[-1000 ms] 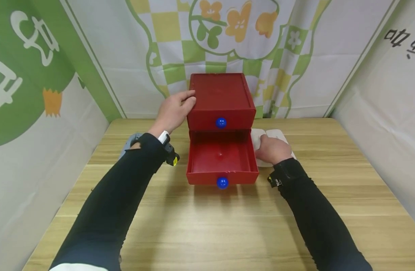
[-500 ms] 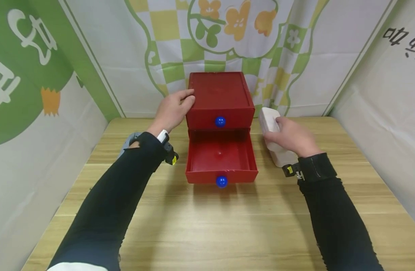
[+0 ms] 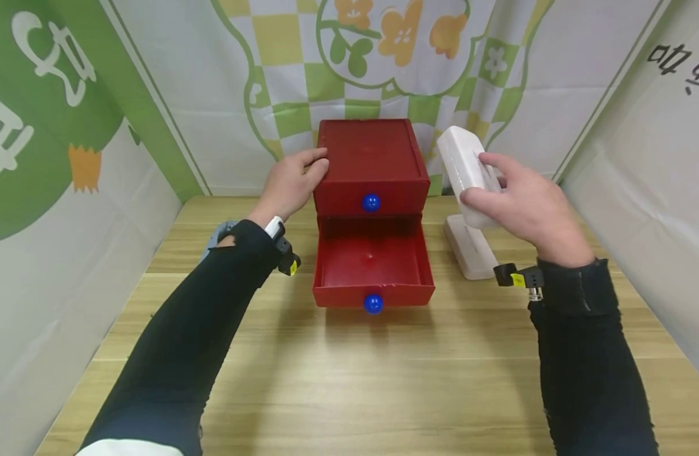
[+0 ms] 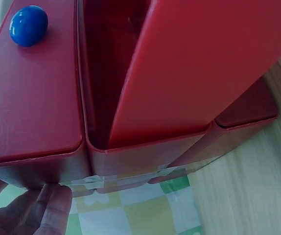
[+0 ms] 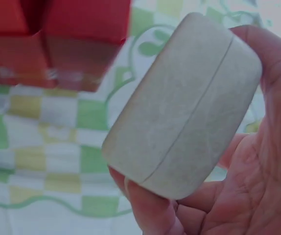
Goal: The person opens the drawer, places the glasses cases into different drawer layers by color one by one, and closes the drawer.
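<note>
A red drawer cabinet (image 3: 372, 152) stands at the back of the table, its top drawer closed. Below that, an empty drawer (image 3: 372, 266) with a blue knob (image 3: 374, 304) is pulled out. My left hand (image 3: 292, 183) rests on the cabinet's upper left edge, fingertips against its side in the left wrist view (image 4: 37, 210). My right hand (image 3: 526, 202) holds a white rounded case (image 3: 469, 174) in the air, right of the cabinet, between thumb and fingers. The right wrist view shows a thin seam along the case (image 5: 184, 107). A second white case (image 3: 471, 253) lies on the table below it.
Behind my left wrist, a light-blue thing (image 3: 212, 240) shows partly on the wooden table (image 3: 349, 380). Patterned cloth walls (image 3: 292, 63) enclose the back and both sides.
My right hand has lifted one white case off the table beside the cabinet, up and to the right, turning it. The other case stays on the table. My left hand keeps its place.
</note>
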The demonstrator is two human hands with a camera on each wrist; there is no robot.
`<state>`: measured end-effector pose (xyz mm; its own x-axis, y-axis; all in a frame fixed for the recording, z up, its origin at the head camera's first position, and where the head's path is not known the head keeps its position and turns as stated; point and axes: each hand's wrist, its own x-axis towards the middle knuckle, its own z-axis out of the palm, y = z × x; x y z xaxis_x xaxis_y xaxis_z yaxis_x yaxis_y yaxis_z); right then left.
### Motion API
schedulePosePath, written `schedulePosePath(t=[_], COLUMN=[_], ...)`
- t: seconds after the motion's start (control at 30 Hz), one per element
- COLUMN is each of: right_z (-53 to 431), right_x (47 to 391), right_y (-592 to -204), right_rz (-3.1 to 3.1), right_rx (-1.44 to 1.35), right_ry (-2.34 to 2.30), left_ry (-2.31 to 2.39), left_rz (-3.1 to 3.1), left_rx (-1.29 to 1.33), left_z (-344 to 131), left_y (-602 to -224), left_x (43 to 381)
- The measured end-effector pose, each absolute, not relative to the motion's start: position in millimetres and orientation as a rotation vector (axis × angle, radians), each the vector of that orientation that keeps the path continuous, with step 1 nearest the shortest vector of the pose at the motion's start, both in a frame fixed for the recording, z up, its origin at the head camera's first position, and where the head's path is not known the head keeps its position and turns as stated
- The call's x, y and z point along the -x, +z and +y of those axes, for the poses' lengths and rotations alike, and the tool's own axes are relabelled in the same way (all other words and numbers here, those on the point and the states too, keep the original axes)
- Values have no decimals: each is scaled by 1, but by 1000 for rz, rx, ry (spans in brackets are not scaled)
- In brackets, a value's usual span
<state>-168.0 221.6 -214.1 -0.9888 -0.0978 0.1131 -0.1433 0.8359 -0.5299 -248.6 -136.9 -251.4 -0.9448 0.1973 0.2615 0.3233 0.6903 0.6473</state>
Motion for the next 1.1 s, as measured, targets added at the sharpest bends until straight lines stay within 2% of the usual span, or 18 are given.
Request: schedulePosePath(t=[0.53,0.83,1.1], right_z=[164,138,120], right_x=[140,140,148], right_y=[-201,-211,-224], right_rz=[-2961,-3048,-3195], right_rx=[-570,-813,-867], right_ry=[1018,965,898], left_ry=[-1070,-1058,-1052], left_rz=[-2742,-2737,-2738], left_rx=[412,413,414], left_z=[-137,-136,-136], left_y=[-251,-252,-252], left_x=[249,251,250])
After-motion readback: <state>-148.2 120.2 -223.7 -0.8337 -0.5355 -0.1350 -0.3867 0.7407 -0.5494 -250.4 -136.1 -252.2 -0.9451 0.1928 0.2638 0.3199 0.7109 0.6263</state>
